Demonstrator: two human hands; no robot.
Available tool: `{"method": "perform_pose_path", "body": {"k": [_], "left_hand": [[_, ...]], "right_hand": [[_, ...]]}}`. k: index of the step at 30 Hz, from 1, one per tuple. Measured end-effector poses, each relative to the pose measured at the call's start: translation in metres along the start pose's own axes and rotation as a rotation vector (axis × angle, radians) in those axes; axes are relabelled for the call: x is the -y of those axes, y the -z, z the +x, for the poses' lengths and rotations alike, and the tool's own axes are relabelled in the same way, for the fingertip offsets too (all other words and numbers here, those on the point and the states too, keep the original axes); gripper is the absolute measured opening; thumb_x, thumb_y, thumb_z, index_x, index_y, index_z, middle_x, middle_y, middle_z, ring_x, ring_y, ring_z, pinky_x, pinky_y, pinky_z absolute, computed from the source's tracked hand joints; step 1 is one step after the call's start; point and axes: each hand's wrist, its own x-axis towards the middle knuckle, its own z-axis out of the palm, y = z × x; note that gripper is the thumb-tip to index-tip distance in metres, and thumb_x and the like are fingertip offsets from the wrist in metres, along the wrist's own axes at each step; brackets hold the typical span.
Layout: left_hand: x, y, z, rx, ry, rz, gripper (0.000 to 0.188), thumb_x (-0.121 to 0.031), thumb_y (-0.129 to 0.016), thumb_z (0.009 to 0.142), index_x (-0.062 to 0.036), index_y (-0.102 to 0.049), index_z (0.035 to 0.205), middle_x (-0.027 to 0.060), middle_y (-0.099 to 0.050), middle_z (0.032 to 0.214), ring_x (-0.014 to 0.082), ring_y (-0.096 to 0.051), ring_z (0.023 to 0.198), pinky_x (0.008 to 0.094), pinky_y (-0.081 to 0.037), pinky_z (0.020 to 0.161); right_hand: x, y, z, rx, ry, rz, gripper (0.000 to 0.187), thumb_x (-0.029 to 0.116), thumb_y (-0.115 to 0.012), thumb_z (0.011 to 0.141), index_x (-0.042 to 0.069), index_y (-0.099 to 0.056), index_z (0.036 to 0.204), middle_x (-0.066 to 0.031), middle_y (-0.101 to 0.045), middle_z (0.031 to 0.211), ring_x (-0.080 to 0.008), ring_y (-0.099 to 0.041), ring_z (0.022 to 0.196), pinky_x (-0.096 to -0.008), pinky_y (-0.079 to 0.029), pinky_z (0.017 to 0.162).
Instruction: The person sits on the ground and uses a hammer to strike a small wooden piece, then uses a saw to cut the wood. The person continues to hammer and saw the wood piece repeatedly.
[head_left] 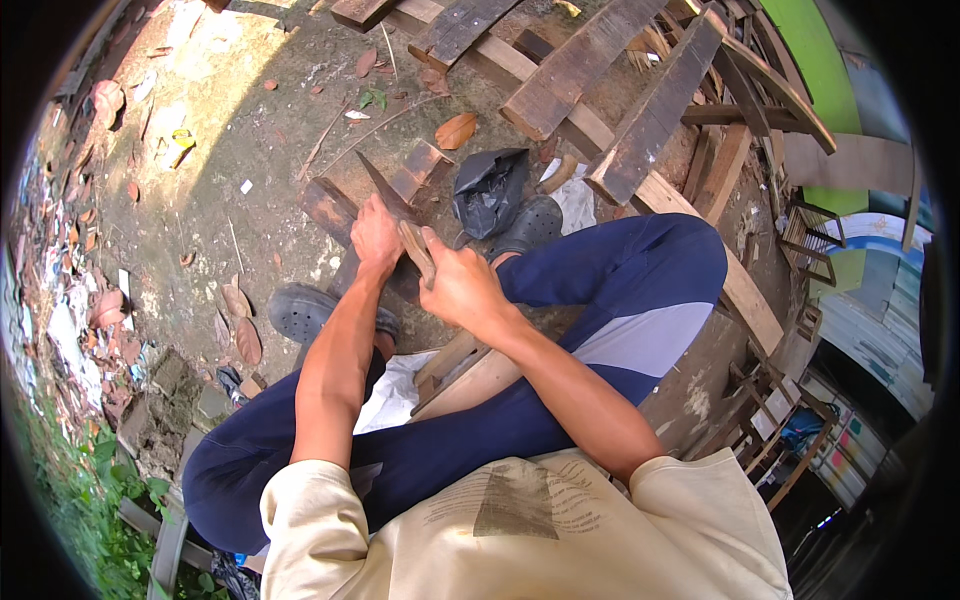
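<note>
My right hand [465, 290] is closed around the wooden handle of a handsaw [385, 188]. Its dark, tapering blade points away from me, up and to the left, and its teeth cannot be made out. Close beside the blade, my left hand [376, 238] is closed and pressed down on a dark wooden board [330, 208] low over the ground between my feet. The fingertips of that hand are hidden. Just past the blade, a short wood piece [420, 170] with a pale edge touches or lies very near it.
A black plastic bag [490, 190] lies by my right shoe [530, 225]; my left shoe [305, 312] is opposite. Long planks [585, 70] are piled at the far right. Leaves and litter [100, 300] cover the left side. A wooden piece [460, 385] lies beneath my legs.
</note>
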Motion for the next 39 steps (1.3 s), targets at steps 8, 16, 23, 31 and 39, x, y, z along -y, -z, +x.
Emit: {"method": "perform_pose_path", "body": {"k": [8,16,23,31,39], "left_hand": [[-0.014,0.019,-0.005,0.065,0.081,-0.004,0.068,-0.033,-0.082,0.075,0.0028,-0.051,0.123,0.0228,-0.065,0.117,0.0404,-0.065,0.111,0.0495,-0.053,0.094],[-0.004,0.007,-0.007,0.09,0.078,0.011,0.066,-0.035,-0.081,0.076,0.0028,-0.052,0.121,0.0223,-0.064,0.118,0.04,-0.065,0.111,0.0491,-0.053,0.094],[-0.013,0.021,0.002,0.054,0.067,-0.001,0.065,-0.034,-0.079,0.079,0.0036,-0.051,0.123,0.0235,-0.065,0.116,0.0409,-0.065,0.111,0.0505,-0.053,0.092],[-0.008,0.019,-0.001,0.064,0.056,-0.015,0.068,-0.037,-0.08,0.077,0.0045,-0.052,0.122,0.0234,-0.065,0.114,0.0414,-0.066,0.109,0.05,-0.054,0.091],[-0.009,0.008,0.003,0.029,-0.026,-0.001,0.058,-0.026,-0.077,0.077,0.0036,-0.052,0.121,0.0222,-0.066,0.113,0.0422,-0.066,0.107,0.0489,-0.055,0.09]], "right_hand": [[-0.017,0.045,-0.128,-0.064,0.135,0.173,0.082,0.013,-0.074,0.076,-0.003,-0.043,0.15,-0.0305,-0.07,0.084,-0.0503,-0.07,0.082,-0.0514,-0.059,0.079],[-0.004,0.006,-0.014,0.013,-0.036,0.069,0.067,0.014,-0.07,0.08,-0.005,-0.05,0.141,-0.0342,-0.069,0.089,-0.0492,-0.069,0.087,-0.0505,-0.058,0.082],[-0.018,0.048,-0.109,-0.033,0.068,0.169,0.069,0.014,-0.073,0.078,-0.006,-0.051,0.14,-0.036,-0.067,0.105,-0.0499,-0.07,0.088,-0.0544,-0.057,0.08],[-0.018,0.032,-0.078,0.023,0.085,0.058,0.077,0.015,-0.07,0.077,-0.006,-0.045,0.146,-0.0332,-0.07,0.086,-0.0507,-0.07,0.088,-0.0548,-0.057,0.084],[-0.016,-0.014,0.043,-0.042,0.022,0.044,0.065,0.018,-0.072,0.08,-0.005,-0.053,0.138,-0.0348,-0.067,0.081,-0.0505,-0.069,0.082,-0.0547,-0.058,0.077]]}}
